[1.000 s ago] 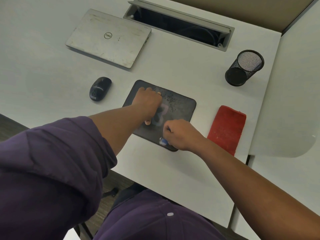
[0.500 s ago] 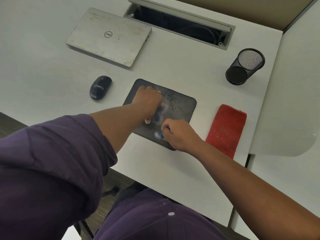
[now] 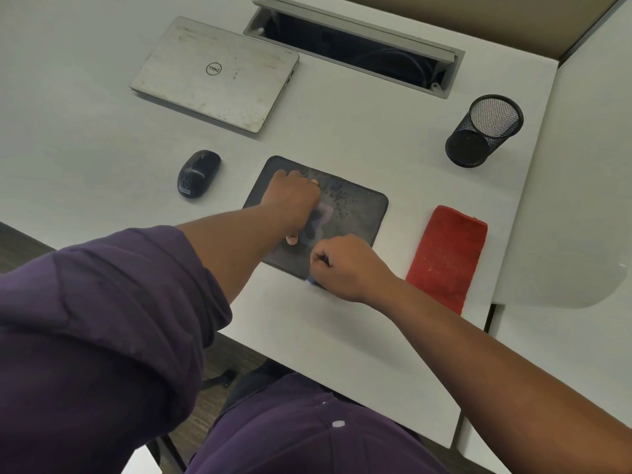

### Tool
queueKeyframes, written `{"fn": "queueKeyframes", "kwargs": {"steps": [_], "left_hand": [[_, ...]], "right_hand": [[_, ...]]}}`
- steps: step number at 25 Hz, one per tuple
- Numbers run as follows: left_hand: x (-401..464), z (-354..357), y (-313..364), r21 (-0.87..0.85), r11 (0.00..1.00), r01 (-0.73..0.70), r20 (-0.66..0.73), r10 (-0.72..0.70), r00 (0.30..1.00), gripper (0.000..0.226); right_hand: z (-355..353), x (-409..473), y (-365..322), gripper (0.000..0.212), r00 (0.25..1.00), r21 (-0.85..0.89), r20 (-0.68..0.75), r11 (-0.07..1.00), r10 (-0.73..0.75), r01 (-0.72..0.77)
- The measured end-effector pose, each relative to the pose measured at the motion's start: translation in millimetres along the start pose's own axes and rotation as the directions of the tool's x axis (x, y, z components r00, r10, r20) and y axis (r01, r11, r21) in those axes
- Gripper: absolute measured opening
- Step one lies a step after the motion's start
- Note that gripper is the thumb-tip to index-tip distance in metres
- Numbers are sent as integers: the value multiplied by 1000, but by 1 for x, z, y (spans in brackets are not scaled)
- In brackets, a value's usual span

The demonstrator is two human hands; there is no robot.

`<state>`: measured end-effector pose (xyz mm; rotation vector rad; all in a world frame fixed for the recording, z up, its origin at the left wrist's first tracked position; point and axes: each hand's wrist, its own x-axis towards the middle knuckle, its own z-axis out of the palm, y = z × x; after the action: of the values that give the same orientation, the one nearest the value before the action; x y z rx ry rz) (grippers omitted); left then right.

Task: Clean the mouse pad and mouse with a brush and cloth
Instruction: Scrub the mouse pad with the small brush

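The dark mouse pad lies mid-desk with specks of dirt on its far part. My left hand presses down on the pad's left half, thumb and one fingertip showing. My right hand is closed around the brush; only a small blue bit shows, at the pad's near edge. The black mouse rests on the desk to the left of the pad, untouched. A folded red cloth lies to the right of the pad.
A shut silver laptop sits at the back left. Behind it is an open cable tray in the white desk. A black mesh pen cup stands at the back right. The desk's near edge runs just below my hands.
My right hand made a short brushing stroke, onto the pad and back to its near edge. The left hand stayed pressed on the pad.
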<state>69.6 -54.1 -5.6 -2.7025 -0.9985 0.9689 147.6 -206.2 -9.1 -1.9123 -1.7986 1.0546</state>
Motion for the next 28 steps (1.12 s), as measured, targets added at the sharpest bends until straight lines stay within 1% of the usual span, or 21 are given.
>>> {"fn": "queueKeyframes", "kwargs": {"steps": [1,2,3,5,6,7,9,10,13,14,16,17,18,20,21,23,24,26,27,28], "left_hand": [[0,0,0,3,1000,0,-6,0,1000,85],[0,1,1,2,1000,1,-12,-1,1000,86],[0,1,1,-4,1000,3,-13,-3,1000,85],[0,0,0,-20,1000,4,-3,-4,1000,82],[-1,-1,0,-23,1000,3,7,-3,1000,82],[-1,-1,0,-22,1000,1,11,-1,1000,82],[-2,-2,0,-15,1000,-1,5,1,1000,82],[-2,-2,0,-14,1000,-3,1,3,1000,81],[-4,-3,-1,-24,1000,-7,4,7,1000,77],[-4,-3,-2,-29,1000,-9,6,9,1000,75],[-4,-3,-2,-37,999,-8,1,8,1000,74],[-5,-3,-2,-36,999,-6,-3,6,1000,74],[-6,-3,-2,-35,999,-4,-6,4,1000,73],[-6,-4,-2,-37,999,-7,-4,7,1000,71],[-6,-4,-2,-36,999,-12,-3,11,1000,69],[-7,-3,-2,-27,999,-18,-9,18,1000,68],[-7,-3,-1,-28,999,-18,-14,18,1000,67],[-6,-3,-1,-37,999,-19,-17,19,1000,64],[-6,-3,-1,-42,999,-20,-14,20,1000,64],[-6,-3,-1,-46,999,-21,-12,21,1000,64]], "right_hand": [[0,-2,-1,21,999,43,-41,999,-14,16],[0,-3,-2,21,998,65,-53,998,-20,24],[0,-4,-3,22,999,51,-28,999,-17,19],[2,-4,-2,23,999,-71,45,997,27,-23],[1,-5,-1,22,998,-118,40,992,47,-42],[0,-7,0,21,999,-123,-6,991,44,-44],[-1,-13,4,17,992,-45,-125,999,10,-16],[-2,-15,6,14,990,-30,-138,999,7,-11],[-1,-22,8,16,997,-87,-17,994,69,-70],[0,-24,8,17,996,-66,-31,994,79,-81],[1,-27,10,15,985,3,-162,998,63,-64],[1,-28,11,12,980,-2,-188,998,59,-60],[-1,-28,12,10,985,-24,-161,997,62,-66],[-4,-29,14,12,996,-41,-49,996,74,-76],[-5,-31,15,13,996,-13,-36,997,76,-76],[-6,-32,16,13,995,70,-69,995,73,-68],[-6,-32,16,12,996,86,-58,994,66,-61],[-5,-31,14,14,999,22,17,998,51,-52],[-5,-30,14,15,998,-32,39,998,54,-53],[-7,-28,13,16,998,-71,31,996,55,-52]]}}
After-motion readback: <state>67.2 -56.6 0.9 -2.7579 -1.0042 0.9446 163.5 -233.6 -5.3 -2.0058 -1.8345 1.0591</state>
